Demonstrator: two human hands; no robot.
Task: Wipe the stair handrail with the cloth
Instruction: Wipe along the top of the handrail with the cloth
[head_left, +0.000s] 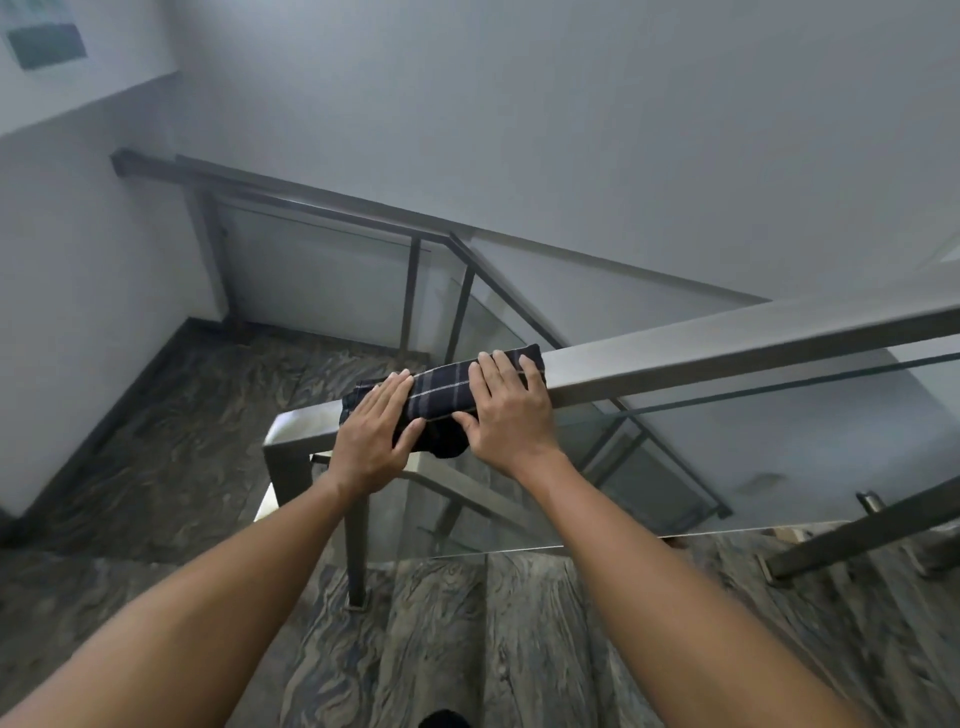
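A dark plaid cloth (441, 395) lies draped over the grey metal stair handrail (701, 353), close to the rail's left corner. My left hand (371, 439) presses flat on the cloth's left end, fingers together. My right hand (511, 410) covers the cloth's right part, fingers laid over the top of the rail and thumb on the near side. A fold of the cloth hangs down below the rail between my two hands.
Glass panels (519, 493) fill the railing below the handrail. A corner post (358, 545) drops to the marbled stone floor (467, 649). A second handrail (311, 200) runs along the far side of the stairwell. White walls close in left and behind.
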